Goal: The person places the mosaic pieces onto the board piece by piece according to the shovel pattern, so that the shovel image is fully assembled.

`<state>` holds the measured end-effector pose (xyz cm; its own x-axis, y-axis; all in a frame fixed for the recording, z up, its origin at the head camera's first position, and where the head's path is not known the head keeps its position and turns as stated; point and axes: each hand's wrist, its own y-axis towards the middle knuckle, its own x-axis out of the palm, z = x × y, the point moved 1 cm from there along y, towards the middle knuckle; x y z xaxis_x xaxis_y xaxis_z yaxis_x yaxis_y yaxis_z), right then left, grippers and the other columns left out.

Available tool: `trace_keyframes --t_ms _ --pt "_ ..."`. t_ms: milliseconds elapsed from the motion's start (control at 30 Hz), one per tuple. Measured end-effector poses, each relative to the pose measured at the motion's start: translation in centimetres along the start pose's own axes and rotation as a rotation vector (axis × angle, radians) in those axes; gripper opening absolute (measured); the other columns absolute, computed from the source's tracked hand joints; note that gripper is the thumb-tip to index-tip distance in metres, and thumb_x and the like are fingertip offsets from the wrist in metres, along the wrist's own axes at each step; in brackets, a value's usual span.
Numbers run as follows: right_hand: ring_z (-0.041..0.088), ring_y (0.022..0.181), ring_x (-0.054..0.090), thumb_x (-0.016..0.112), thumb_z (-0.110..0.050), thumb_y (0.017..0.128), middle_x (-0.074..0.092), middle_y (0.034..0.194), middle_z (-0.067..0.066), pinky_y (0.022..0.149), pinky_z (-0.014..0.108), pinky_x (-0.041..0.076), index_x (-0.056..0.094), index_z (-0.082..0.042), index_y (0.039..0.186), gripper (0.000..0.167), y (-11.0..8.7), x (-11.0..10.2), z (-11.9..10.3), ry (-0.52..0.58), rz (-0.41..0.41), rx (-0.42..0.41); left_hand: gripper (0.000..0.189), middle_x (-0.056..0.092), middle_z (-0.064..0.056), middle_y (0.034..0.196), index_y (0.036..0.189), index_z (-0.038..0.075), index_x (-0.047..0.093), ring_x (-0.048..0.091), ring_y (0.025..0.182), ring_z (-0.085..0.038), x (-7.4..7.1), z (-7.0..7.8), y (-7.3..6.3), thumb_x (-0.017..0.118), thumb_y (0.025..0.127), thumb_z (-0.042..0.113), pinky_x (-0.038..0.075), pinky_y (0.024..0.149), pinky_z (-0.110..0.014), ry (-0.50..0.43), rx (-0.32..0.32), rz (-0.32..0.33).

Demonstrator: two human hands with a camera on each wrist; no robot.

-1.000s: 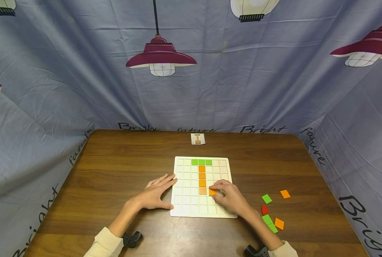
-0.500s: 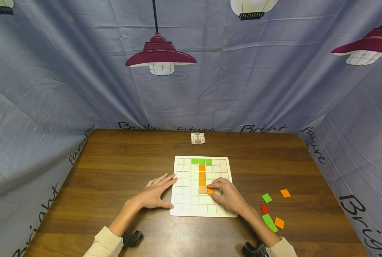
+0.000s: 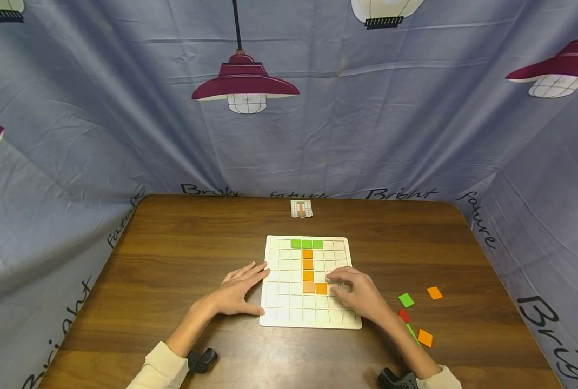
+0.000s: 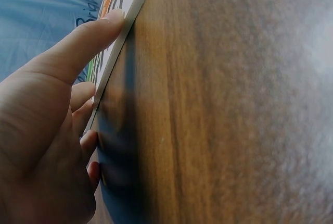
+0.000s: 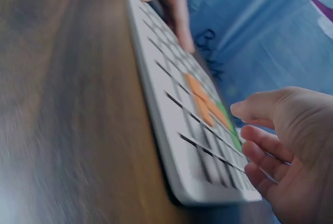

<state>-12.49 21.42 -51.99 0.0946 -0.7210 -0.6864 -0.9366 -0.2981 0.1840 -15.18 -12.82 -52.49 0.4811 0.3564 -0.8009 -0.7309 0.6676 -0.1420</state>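
A white grid board (image 3: 284, 316) lies flat on the wooden table. Three green square tiles (image 3: 307, 244) line its far row, and a column of orange tiles (image 3: 307, 265) runs down from the middle one. Right of the column's lowest tile sits another orange tile (image 3: 320, 288). My right hand (image 3: 359, 294) hovers over the board's right part, thumb and fingers parted, holding nothing. My left hand (image 3: 232, 292) rests at the board's left edge with fingers spread; in the left wrist view its thumb (image 4: 112, 18) touches the rim.
Right of the board lie loose pieces: a green tile (image 3: 406, 300), a red piece (image 3: 403, 315), orange tiles (image 3: 425, 338) and a green piece (image 3: 412, 332) partly hidden by the right forearm. A small pattern card (image 3: 301, 209) lies near the table's far edge.
My right hand slid an orange tile left into the cell beside the column's lowest tile, let go, and moved a little right. The left hand stays at the board's edge.
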Motion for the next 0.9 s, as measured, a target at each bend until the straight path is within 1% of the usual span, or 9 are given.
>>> trace_keyframes --t_ms 200,433,500,533,633,700,767,833,900 --pt "0.034 0.115 0.062 0.079 -0.006 0.084 0.068 0.12 0.008 0.094 0.055 0.047 0.074 -0.006 0.115 0.031 -2.1 -3.7 1.5 -0.057 0.09 0.041 0.094 0.022 -0.006 0.164 0.158 0.015 0.032 0.013 0.15 -0.034 0.1 0.0 0.0 0.077 0.082 0.048 0.016 0.11 -0.063 0.0 0.003 0.001" --pt "0.044 0.119 0.056 0.076 -0.013 0.09 0.063 0.129 0.016 0.093 0.063 0.043 0.069 -0.004 0.123 0.035 -5.5 -7.7 3.8 -0.054 0.166 0.132 0.093 0.023 -0.007 0.164 0.158 0.014 0.033 0.013 0.15 -0.034 0.0 0.2 0.0 0.077 0.082 0.046 0.016 0.11 -0.063 -0.004 0.002 0.001" --pt "0.041 0.117 0.057 0.075 -0.014 0.091 0.063 0.128 0.017 0.092 0.059 0.045 0.069 -0.004 0.124 0.035 -6.3 -8.6 4.4 -0.07 0.189 0.155 0.093 0.022 -0.007 0.164 0.158 0.013 0.033 0.013 0.15 -0.034 -0.1 0.2 0.0 0.077 0.083 0.046 0.016 0.11 -0.064 -0.006 0.003 0.002" --pt "0.036 0.116 0.059 0.075 -0.014 0.091 0.064 0.128 0.016 0.092 0.053 0.047 0.069 -0.004 0.124 0.035 -6.7 -9.0 4.6 -0.081 0.202 0.169 0.093 0.022 -0.007 0.164 0.158 0.013 0.033 0.013 0.15 -0.034 -0.1 0.2 0.0 0.077 0.083 0.046 0.016 0.11 -0.064 -0.005 0.003 0.003" --pt "0.009 0.111 0.06 0.075 -0.016 0.091 0.064 0.126 0.014 0.09 0.028 0.05 0.069 -0.006 0.125 0.035 -7.6 -10.1 5.4 -0.105 0.249 0.206 0.093 0.022 -0.006 0.164 0.158 0.014 0.033 0.013 0.15 -0.034 -0.1 0.2 0.0 0.077 0.083 0.046 0.016 0.11 -0.063 -0.002 0.004 0.004" --pt "0.001 0.106 0.058 0.075 -0.016 0.091 0.064 0.126 0.014 0.086 0.014 0.045 0.069 -0.006 0.125 0.036 -8.1 -10.8 5.9 -0.112 0.278 0.227 0.093 0.022 -0.007 0.164 0.158 0.014 0.033 0.013 0.15 -0.034 -0.1 0.2 0.0 0.078 0.082 0.045 0.016 0.11 -0.063 -0.003 0.003 0.005" --pt "0.006 0.105 0.059 0.074 -0.017 0.092 0.063 0.127 0.017 0.082 0.007 0.041 0.069 -0.005 0.126 0.036 -8.5 -11.4 6.5 -0.12 0.299 0.25 0.093 0.022 -0.007 0.164 0.158 0.014 0.033 0.013 0.15 -0.034 0.0 0.1 0.0 0.078 0.082 0.046 0.016 0.11 -0.063 -0.004 0.003 0.005" --pt "0.022 0.104 0.062 0.074 -0.018 0.092 0.062 0.128 0.019 0.077 0.007 0.041 0.068 -0.004 0.126 0.038 -8.8 -11.9 7.2 -0.137 0.316 0.281 0.094 0.022 -0.007 0.164 0.158 0.014 0.033 0.013 0.15 -0.034 0.0 0.1 0.0 0.078 0.082 0.046 0.016 0.11 -0.064 -0.004 0.002 0.005" --pt "0.037 0.105 0.061 0.073 -0.021 0.093 0.06 0.129 0.022 0.075 0.011 0.044 0.067 -0.003 0.127 0.039 -9.1 -12.2 8.0 -0.16 0.324 0.322 0.094 0.023 -0.006 0.164 0.158 0.014 0.033 0.013 0.15 -0.034 0.0 0.0 0.0 0.077 0.082 0.047 0.016 0.11 -0.064 -0.001 0.002 0.004"
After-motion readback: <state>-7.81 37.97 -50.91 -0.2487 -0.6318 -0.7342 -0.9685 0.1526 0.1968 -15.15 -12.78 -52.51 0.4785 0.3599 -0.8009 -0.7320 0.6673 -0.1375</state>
